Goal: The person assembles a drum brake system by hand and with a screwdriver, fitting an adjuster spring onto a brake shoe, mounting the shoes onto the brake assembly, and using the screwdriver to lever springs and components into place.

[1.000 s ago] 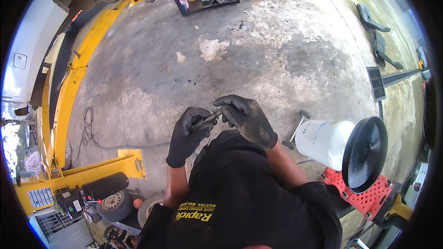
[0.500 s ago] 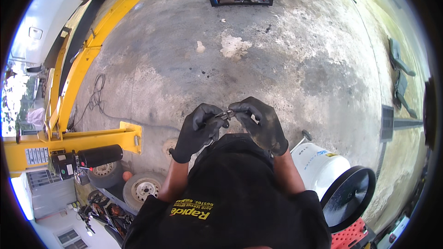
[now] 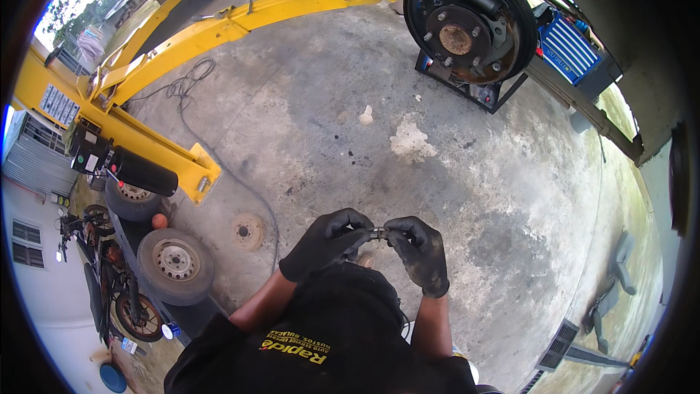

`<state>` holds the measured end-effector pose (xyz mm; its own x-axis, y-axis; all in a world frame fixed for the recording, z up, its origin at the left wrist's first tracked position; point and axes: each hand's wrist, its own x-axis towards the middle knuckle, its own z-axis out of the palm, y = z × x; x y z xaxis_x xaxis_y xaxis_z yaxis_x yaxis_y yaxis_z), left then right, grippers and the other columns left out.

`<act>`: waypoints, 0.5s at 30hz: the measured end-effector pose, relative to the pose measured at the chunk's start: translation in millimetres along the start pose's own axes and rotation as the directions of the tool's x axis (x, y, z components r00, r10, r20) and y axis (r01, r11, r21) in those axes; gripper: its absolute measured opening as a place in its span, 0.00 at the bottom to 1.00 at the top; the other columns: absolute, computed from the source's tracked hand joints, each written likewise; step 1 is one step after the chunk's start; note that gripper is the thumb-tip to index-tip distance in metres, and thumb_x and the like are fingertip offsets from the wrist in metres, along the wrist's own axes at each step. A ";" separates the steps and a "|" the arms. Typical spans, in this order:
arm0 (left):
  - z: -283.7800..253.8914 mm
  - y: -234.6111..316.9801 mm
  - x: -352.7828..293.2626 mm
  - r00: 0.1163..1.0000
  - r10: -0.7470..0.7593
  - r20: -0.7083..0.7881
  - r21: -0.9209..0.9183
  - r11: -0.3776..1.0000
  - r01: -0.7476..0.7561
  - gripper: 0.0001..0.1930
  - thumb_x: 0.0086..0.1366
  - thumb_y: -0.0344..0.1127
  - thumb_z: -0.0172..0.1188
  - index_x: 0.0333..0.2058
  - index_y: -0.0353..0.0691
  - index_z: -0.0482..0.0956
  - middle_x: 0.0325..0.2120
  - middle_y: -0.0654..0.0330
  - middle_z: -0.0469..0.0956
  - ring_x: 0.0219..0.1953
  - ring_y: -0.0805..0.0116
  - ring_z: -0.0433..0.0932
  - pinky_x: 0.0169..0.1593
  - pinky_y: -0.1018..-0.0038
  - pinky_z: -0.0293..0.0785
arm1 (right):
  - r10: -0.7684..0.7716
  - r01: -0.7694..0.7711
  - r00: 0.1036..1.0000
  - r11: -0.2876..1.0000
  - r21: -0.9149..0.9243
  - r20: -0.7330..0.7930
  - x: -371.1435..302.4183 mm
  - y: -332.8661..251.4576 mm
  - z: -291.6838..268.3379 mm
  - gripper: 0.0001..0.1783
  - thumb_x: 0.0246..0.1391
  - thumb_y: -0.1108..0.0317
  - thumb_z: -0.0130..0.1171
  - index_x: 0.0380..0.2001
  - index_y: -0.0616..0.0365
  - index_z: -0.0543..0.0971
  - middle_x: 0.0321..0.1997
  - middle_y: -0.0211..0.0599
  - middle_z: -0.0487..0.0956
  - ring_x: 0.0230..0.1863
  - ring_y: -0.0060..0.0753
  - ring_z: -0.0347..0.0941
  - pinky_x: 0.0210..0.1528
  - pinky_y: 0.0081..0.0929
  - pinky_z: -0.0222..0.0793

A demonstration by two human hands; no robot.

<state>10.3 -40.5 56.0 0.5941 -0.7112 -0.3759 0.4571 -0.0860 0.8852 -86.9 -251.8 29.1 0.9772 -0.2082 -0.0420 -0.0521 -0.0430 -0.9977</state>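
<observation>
Both of my hands wear black gloves and meet in front of my chest. Between their fingertips is a small, short grey metal part (image 3: pixel 378 234), held roughly level; it is too small to name exactly. My left hand (image 3: pixel 328 244) is closed, pinching its left end with thumb and fingers. At the other end my right hand (image 3: pixel 421 252) pinches it too, fingers curled. The gloves cover much of the part. Ahead and to the right, away from my hands, is an exposed wheel hub (image 3: pixel 456 39) with studs, set in a round brake backing plate (image 3: pixel 418 0).
A yellow lift arm (image 3: pixel 284 11) and its base (image 3: pixel 157 153) stand at the left. Tyres (image 3: pixel 175 265), a rusty disc-shaped part (image 3: pixel 248 231) and a motorcycle (image 3: pixel 117 277) are at lower left. A cable (image 3: pixel 237 179) crosses the floor. A blue toolbox (image 3: pixel 569 49) stands far right.
My view has swung up and to the right, bringing the wheel hub and toolbox into sight. Both hands still pinch the metal part, which now lies more level between them.
</observation>
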 end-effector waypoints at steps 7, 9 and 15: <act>-55.9 13.6 27.0 0.994 0.104 -0.028 -0.073 0.992 -0.105 0.08 0.74 0.32 0.60 0.46 0.36 0.77 0.31 0.66 0.77 0.27 0.83 0.71 0.31 0.80 0.71 | -0.054 0.061 0.997 0.991 -0.120 0.061 59.1 -16.5 35.0 0.13 0.60 0.79 0.65 0.48 0.65 0.82 0.40 0.33 0.82 0.36 0.17 0.76 0.34 0.16 0.70; -78.0 18.8 39.4 0.985 0.170 0.007 -0.043 0.984 -0.170 0.07 0.74 0.33 0.59 0.45 0.36 0.76 0.31 0.65 0.77 0.27 0.83 0.71 0.31 0.80 0.72 | -0.041 0.049 0.997 0.991 -0.125 0.062 81.0 -21.4 49.1 0.15 0.59 0.79 0.65 0.49 0.65 0.82 0.40 0.34 0.82 0.37 0.17 0.76 0.36 0.18 0.71; -145.9 63.7 73.1 0.993 0.111 0.050 -0.103 0.989 -0.105 0.10 0.74 0.33 0.59 0.50 0.36 0.77 0.34 0.63 0.80 0.32 0.77 0.79 0.32 0.79 0.73 | -0.174 0.167 0.985 0.956 -0.240 -0.006 147.7 -43.9 89.3 0.14 0.60 0.77 0.65 0.49 0.63 0.82 0.42 0.34 0.82 0.37 0.19 0.76 0.39 0.21 0.71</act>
<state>179.5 3.8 44.9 0.6070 -0.7507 -0.2609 0.4575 0.0616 0.8871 78.1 -193.4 62.0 0.9702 -0.2029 0.1323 0.0644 -0.3104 -0.9484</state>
